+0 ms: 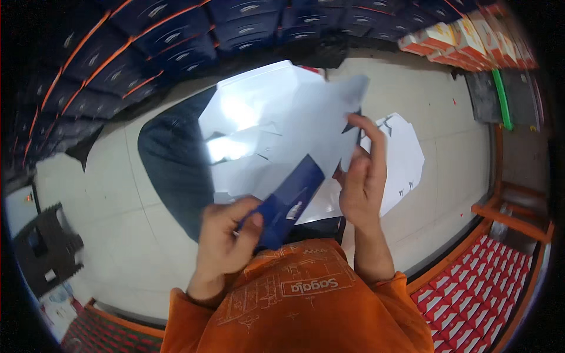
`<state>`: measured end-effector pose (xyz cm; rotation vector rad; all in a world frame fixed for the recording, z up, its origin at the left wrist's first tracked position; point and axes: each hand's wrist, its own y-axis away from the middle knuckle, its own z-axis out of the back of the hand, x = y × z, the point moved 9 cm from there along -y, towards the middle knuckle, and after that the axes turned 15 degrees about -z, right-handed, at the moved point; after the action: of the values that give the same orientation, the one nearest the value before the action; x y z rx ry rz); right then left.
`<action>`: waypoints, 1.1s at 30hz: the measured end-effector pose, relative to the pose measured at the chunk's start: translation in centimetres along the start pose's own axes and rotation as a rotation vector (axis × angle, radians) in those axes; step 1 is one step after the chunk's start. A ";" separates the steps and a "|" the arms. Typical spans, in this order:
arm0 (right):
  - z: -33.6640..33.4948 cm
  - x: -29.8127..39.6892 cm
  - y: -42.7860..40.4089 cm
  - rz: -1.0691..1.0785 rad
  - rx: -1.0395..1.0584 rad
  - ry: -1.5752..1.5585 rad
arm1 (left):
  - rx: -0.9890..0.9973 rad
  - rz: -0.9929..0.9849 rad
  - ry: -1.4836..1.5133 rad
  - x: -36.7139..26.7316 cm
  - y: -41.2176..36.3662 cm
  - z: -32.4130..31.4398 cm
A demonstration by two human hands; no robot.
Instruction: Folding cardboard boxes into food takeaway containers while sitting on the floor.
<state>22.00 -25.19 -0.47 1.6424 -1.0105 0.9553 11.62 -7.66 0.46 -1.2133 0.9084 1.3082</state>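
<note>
My left hand [231, 236] grips the lower end of a flat, dark blue cardboard piece [293, 194], thumb on top. The piece bears a small pale print and tilts up to the right. Behind it, a large glossy white sheet [265, 106] with several small cuts spreads over my lap and reflects the light. My right hand [364, 176] is at the sheet's right edge, index finger bent and thumb apart from it. Whether it pinches the sheet is unclear; the upper right corner is blurred. Another white sheet [401, 163] with small cuts lies right of that hand.
Dark blue boxes [176, 35] with orange edges are stacked along the far side. White and orange boxes [463, 39] stand at the upper right. A wooden frame [507, 220] borders rows of red and white packs [476, 291] at lower right. Pale floor tiles [119, 212] surround me.
</note>
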 end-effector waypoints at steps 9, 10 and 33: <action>-6.7 -3.0 1.3 0.027 0.344 0.786 | 0.020 0.018 0.186 3.9 1.7 3.4; -7.5 -3.3 2.4 0.091 0.471 0.791 | -0.015 -0.003 0.209 4.2 1.7 3.6; -9.0 2.2 2.7 0.389 0.690 0.894 | 0.341 0.188 0.315 5.8 0.2 0.2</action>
<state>19.08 -17.53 4.61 1.2609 -0.3699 2.2209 11.95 -6.33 -5.21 -1.0982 1.4395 1.0632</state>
